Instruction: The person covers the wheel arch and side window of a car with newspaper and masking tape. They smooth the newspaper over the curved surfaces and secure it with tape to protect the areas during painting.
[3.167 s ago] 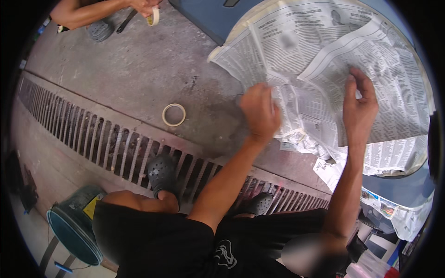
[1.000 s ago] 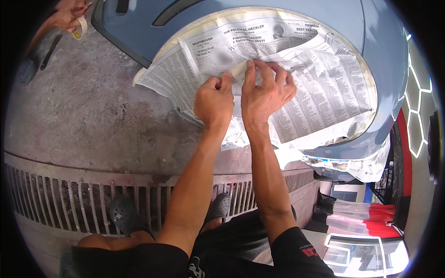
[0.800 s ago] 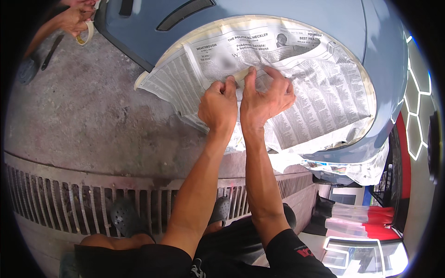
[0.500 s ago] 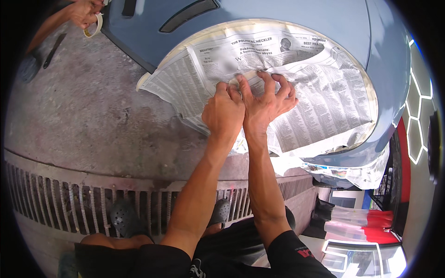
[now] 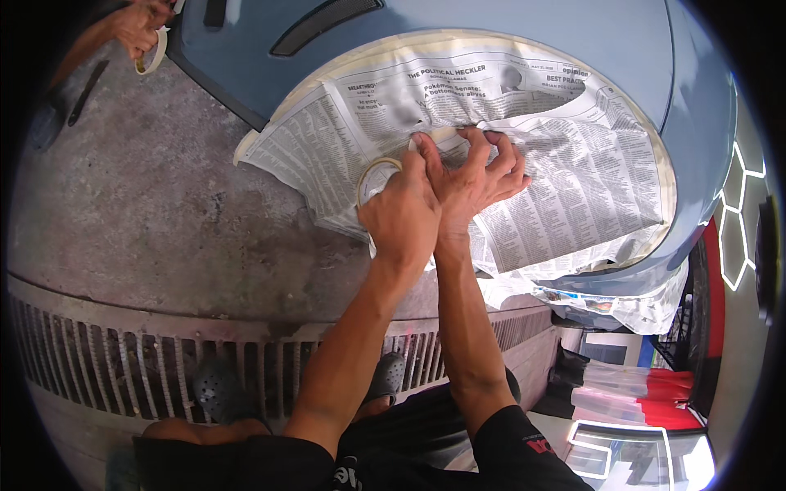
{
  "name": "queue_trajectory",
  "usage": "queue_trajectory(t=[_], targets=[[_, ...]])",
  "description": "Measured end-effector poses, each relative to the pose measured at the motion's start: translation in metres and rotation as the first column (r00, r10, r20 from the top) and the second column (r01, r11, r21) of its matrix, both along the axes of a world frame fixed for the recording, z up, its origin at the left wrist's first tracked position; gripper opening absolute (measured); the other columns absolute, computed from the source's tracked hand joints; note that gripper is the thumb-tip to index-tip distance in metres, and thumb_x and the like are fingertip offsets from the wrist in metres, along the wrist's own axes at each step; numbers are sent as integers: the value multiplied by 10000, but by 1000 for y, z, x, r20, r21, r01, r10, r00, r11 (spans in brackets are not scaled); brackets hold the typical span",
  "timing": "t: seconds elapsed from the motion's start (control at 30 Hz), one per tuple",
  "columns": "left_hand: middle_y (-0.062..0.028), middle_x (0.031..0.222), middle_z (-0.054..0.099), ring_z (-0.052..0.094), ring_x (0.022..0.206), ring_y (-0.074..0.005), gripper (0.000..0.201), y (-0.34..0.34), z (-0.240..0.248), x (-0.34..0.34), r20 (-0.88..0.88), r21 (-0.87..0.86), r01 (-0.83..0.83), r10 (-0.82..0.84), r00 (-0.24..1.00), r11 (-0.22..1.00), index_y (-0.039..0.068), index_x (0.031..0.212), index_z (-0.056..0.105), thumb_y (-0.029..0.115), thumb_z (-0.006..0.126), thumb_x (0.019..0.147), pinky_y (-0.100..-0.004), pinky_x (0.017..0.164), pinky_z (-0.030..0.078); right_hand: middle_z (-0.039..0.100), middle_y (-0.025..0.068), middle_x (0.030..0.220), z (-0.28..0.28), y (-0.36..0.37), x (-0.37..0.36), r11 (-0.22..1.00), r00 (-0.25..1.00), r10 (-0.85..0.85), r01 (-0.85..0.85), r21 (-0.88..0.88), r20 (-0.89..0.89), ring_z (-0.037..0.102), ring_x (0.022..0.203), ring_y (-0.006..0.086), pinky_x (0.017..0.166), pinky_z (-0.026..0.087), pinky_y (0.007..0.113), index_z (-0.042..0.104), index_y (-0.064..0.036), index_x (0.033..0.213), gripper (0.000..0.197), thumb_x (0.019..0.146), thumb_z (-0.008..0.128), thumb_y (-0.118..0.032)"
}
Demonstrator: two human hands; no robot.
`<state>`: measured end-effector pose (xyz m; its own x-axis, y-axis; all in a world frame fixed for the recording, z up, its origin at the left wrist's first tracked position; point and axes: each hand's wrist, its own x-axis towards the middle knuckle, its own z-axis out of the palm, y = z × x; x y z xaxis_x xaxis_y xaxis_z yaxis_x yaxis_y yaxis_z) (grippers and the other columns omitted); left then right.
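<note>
Crumpled newspaper sheets cover the wheel-arch opening of a blue-grey car body, edged with pale masking tape. Closed around a roll of masking tape, my left hand hides part of the ring. Against it lies my right hand, its bent fingers apart and their tips on the newspaper. A short pale tape strip shows between the right thumb and fingers, along the seam where sheets overlap. The tape end near the two thumbs is partly hidden.
At upper left another person's hand holds a second tape roll by the car's edge. A dark flat tool lies on the stained concrete floor. A metal drain grate crosses beneath my feet.
My left hand has turned and shifted slightly right and down, bringing its tape roll into sight. My right hand stays nearly in place on the newspaper. The view has shifted a little.
</note>
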<state>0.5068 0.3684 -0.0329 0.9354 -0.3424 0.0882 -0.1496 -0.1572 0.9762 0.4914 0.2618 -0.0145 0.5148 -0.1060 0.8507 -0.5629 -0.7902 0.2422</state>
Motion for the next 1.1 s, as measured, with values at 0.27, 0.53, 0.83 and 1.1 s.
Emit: queue_trajectory(t=[0.27, 0.53, 0.83, 1.1], targets=[[-39, 869, 683, 588, 716, -124, 309, 13, -36, -48, -303, -708, -229, 6, 953, 668, 37, 1411, 668, 42, 552, 1125, -306, 696, 518, 644, 74, 1392, 34, 35, -18, 994, 988, 1, 16, 110, -152, 517, 1384, 343, 1258, 259, 652, 811, -181, 1135, 443, 848, 1007, -455], [-178, 1119, 820, 792, 894, -251, 823, 57, 45, -15, 18, -767, 282, -421, 907, 576, 50, 1832, 226, 37, 506, 1059, -367, 899, 616, 719, 92, 1247, 172, 79, -66, 33, 825, 561, -104, 994, 68, 740, 998, 159, 891, 609, 305, 772, 48, 1388, 335, 1060, 805, -14], [-175, 1027, 816, 798, 823, -261, 464, 52, 57, 8, -33, -620, 536, -701, 712, 573, 52, 1636, 369, 209, 527, 1229, -382, 788, 612, 799, 131, 1130, 203, 95, -66, 790, 828, 498, -310, 530, -258, 788, 991, 241, 834, 615, 345, 832, 4, 1115, 145, 976, 825, 46], [-179, 968, 805, 775, 750, -342, 469, 35, 49, -23, 244, -617, 296, -180, 953, 729, 16, 1592, 492, 102, 631, 1152, -422, 679, 637, 808, 146, 1118, 192, 91, -61, 859, 910, 412, -370, 353, -47, 776, 976, 217, 844, 608, 348, 811, -4, 1132, 125, 1019, 852, -39]])
